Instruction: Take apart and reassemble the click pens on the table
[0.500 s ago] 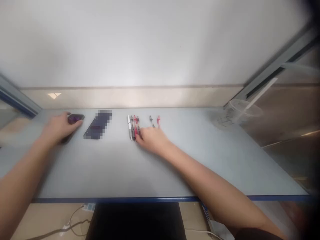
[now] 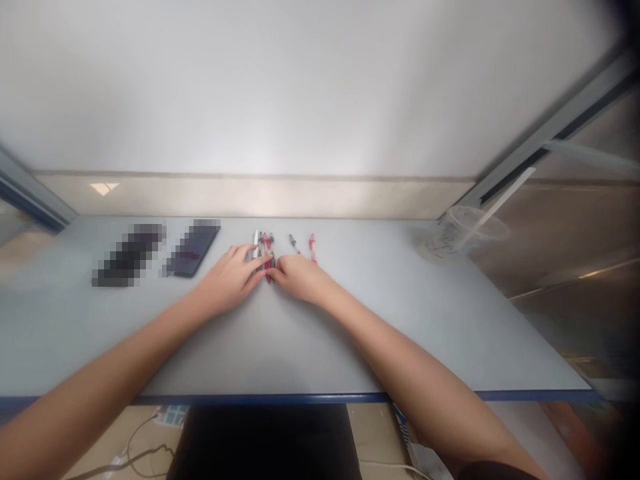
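Note:
Several pens lie side by side in a tight row near the middle of the table, among them a white pen (image 2: 256, 239) and a red pen (image 2: 265, 238). My left hand (image 2: 233, 273) reaches over this row from the left, its fingers stretched apart and the fingertips on the pens. From the right, my right hand (image 2: 303, 277) has its fingers curled at the right-hand pen of the row; the exact grip is partly hidden. Behind that hand, a dark-tipped pen (image 2: 294, 241) and a separate red pen (image 2: 313, 247) lie apart from each other, their lower ends covered.
Two phones lie to the left, a black phone (image 2: 127, 260) and a dark blue phone (image 2: 197, 252). A clear plastic cup (image 2: 445, 240) with a white straw (image 2: 507, 195) stands at the right. A white wall panel rises behind the table (image 2: 260, 353), whose front edge is blue.
My left hand has let go of the black phone at the left and moved right onto the pen row. My right hand stays beside the pens. The view has shifted slightly.

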Motion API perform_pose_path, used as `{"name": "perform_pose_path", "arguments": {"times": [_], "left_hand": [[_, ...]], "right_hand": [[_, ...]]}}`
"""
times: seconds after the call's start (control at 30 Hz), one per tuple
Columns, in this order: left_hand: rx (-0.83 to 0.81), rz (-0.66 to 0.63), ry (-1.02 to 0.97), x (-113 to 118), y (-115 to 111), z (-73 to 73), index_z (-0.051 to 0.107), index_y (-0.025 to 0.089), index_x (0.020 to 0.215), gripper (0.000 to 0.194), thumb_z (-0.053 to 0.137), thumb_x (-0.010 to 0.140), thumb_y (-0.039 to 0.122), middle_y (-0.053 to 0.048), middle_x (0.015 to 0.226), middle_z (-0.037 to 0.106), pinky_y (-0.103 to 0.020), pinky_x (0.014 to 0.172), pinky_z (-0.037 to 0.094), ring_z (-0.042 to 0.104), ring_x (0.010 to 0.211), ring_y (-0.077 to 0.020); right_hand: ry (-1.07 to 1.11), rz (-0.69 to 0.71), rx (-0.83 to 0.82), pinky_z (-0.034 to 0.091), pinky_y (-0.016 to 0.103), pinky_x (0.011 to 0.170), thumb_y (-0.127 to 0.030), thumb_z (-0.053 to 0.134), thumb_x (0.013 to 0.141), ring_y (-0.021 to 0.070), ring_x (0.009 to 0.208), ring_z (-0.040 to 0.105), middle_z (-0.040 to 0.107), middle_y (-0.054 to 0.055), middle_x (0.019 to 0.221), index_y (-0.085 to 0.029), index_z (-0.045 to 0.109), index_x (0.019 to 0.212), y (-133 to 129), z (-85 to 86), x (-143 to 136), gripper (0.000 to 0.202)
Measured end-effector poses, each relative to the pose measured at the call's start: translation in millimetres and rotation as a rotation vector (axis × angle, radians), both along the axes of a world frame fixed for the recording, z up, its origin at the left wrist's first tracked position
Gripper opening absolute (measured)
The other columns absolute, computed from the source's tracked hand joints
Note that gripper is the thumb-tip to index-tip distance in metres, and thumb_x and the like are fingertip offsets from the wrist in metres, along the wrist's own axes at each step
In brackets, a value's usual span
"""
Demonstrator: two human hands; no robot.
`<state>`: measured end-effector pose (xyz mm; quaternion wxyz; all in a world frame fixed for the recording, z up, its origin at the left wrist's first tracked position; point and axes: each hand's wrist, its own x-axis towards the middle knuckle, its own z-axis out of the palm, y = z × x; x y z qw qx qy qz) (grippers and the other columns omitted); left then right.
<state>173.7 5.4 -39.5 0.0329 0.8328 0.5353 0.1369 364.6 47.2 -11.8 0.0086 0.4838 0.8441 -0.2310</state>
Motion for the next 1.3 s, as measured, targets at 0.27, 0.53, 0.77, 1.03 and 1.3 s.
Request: {"name": "perform_pose_path", "arguments": {"times": [0.27,0.53,0.77,1.03,1.3], "left_hand": [[0.024,-0.089,-0.015,-8,7,1.3,0.068,0.017,0.129,0.041,0.038,0.109,0.037,-0.017,0.134,0.062,-0.05,0.104,0.053,0.059,0.123,-0.0324],[0.112,-0.059,-0.103,-1,6,-9.6,0.067,0.019,0.122,0.032,0.043,0.106,0.032,-0.017,0.134,0.064,-0.053,0.104,0.051,0.057,0.123,-0.0337],[0.347,0.17,-0.293,-7,1,7.6,0.048,0.019,0.149,0.051,0.054,0.103,0.039,-0.019,0.142,0.054,-0.053,0.113,0.043,0.052,0.13,-0.0344],[0.296,-0.005,-0.226,-24,-1,15.8,0.068,0.022,0.096,0.031,0.042,0.108,0.035,-0.006,0.086,0.065,-0.038,0.08,0.049,0.058,0.082,-0.0224],[0.308,0.116,-0.233,-10,-11,8.8,0.066,0.021,0.121,0.031,0.054,0.103,0.044,-0.013,0.115,0.06,-0.04,0.091,0.052,0.061,0.104,-0.0273]], "right_hand": [[-0.065,-0.096,0.033,0.03,0.056,0.119,-0.039,0.042,0.101,0.0317,0.102,0.074,0.078,0.015,0.099,-0.014,0.076,0.105,-9,8.0,-11,0.042],[0.005,-0.079,0.138,0.04,0.054,0.109,-0.025,0.044,0.098,0.0304,0.089,0.073,0.074,0.014,0.084,-0.017,0.07,0.091,-1,-2.5,-3,0.028],[0.428,0.067,0.01,0.047,0.033,0.082,-0.031,0.05,0.098,0.0117,0.06,0.047,0.056,-0.004,0.07,-0.022,0.045,0.079,14,14.2,32,0.021],[0.703,0.07,-0.335,0.039,0.022,0.053,-0.027,0.056,0.092,0.0092,0.056,0.049,0.057,-0.004,0.067,-0.021,0.048,0.076,13,27.8,46,0.019],[0.888,-0.171,-0.29,0.031,0.022,0.042,-0.036,0.047,0.101,0.0072,0.041,0.037,0.045,-0.006,0.053,-0.022,0.039,0.065,15,14.1,35,0.039]]}}
